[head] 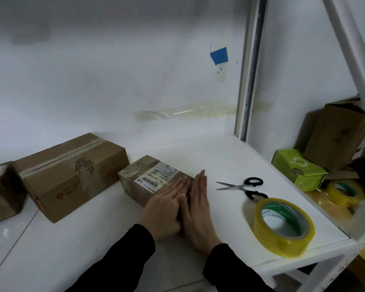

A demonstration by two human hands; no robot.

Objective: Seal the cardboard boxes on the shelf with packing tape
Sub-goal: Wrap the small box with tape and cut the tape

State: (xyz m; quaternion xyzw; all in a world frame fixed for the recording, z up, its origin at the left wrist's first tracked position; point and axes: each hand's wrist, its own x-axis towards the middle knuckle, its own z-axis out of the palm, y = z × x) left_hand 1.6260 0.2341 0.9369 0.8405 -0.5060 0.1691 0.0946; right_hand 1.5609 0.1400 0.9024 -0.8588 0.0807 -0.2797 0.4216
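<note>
A small cardboard box [143,175] with a white shipping label lies on the white shelf [219,161]. My left hand [167,209] rests flat on its top near the right end. My right hand [198,211] presses flat against the box's right side, fingers straight and together. Neither hand holds anything. A roll of yellowish packing tape [282,226] stands on its edge to the right of my hands. Black-handled scissors [242,187] lie open behind the roll.
A larger taped cardboard box [72,175] sits to the left, another box [2,190] at the far left edge. Beyond the shelf's right post are a green box [297,168], a brown box [335,135] and a second tape roll [345,192].
</note>
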